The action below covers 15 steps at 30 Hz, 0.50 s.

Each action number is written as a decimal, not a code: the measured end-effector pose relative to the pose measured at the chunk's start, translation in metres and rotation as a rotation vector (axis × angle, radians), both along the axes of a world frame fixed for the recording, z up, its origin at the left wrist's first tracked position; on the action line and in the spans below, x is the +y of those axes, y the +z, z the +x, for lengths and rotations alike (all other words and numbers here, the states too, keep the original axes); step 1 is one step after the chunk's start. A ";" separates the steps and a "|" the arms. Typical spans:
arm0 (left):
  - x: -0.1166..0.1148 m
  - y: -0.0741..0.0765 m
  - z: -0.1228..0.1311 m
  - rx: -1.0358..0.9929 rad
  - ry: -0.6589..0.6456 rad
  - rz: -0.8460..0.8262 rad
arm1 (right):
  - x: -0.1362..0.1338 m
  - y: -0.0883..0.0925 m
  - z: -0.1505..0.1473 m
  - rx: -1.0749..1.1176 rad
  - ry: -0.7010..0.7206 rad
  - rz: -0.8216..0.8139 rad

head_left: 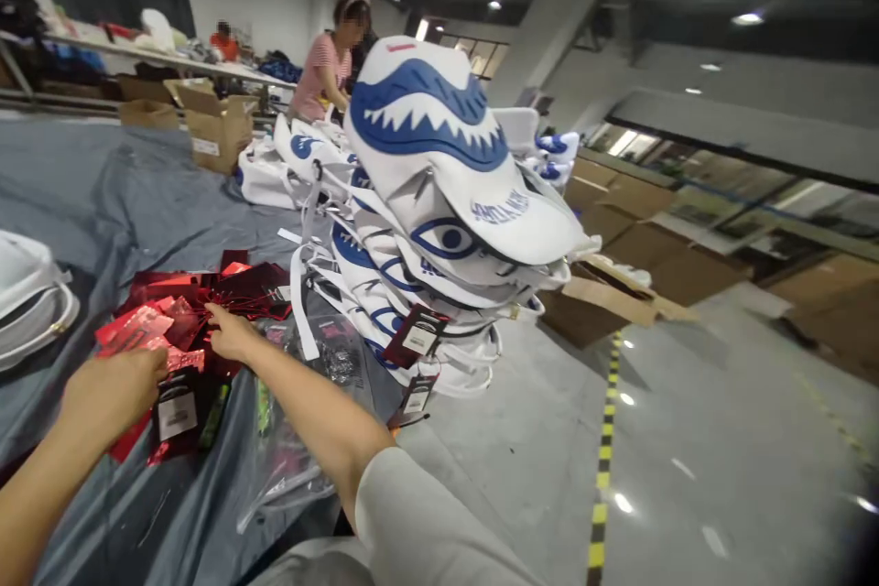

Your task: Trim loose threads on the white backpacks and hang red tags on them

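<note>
A tall stack of white caps (439,201) with blue shark-mouth and eye prints leans at the edge of a table covered in grey cloth (124,201). Dark red hang tags dangle from the lower caps (418,339). A pile of shiny red tags (185,302) lies left of the stack. My right hand (230,334) reaches across into this pile, fingers stretched onto the tags. My left hand (120,389) rests at the pile's near edge, fingers curled over a red tag (147,330). A dark tag with a white label (177,412) lies just below it.
A clear plastic bag (288,439) lies by my right forearm. White caps (27,293) sit at the far left. Cardboard boxes (212,124) stand on the table behind; more boxes (618,284) sit on the floor right. A person in a striped shirt (322,69) works beyond the caps.
</note>
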State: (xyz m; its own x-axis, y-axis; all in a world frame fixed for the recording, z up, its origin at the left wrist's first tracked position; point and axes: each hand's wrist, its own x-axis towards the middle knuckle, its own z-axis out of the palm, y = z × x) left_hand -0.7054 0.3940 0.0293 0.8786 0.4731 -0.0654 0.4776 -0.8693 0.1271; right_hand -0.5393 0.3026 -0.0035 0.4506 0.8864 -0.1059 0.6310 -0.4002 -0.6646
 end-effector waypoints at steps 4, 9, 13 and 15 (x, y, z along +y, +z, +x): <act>-0.031 0.031 -0.007 -0.102 0.132 0.152 | -0.031 0.022 0.001 0.023 0.077 0.061; -0.082 0.056 0.029 -0.613 -0.096 -0.065 | -0.167 0.067 0.026 -0.153 -0.172 0.593; -0.142 0.069 0.091 -0.710 -0.376 -0.253 | -0.305 0.106 0.091 -0.692 -0.792 0.818; -0.179 0.080 0.126 -0.721 -0.455 -0.244 | -0.347 0.119 0.119 -0.882 -0.969 0.717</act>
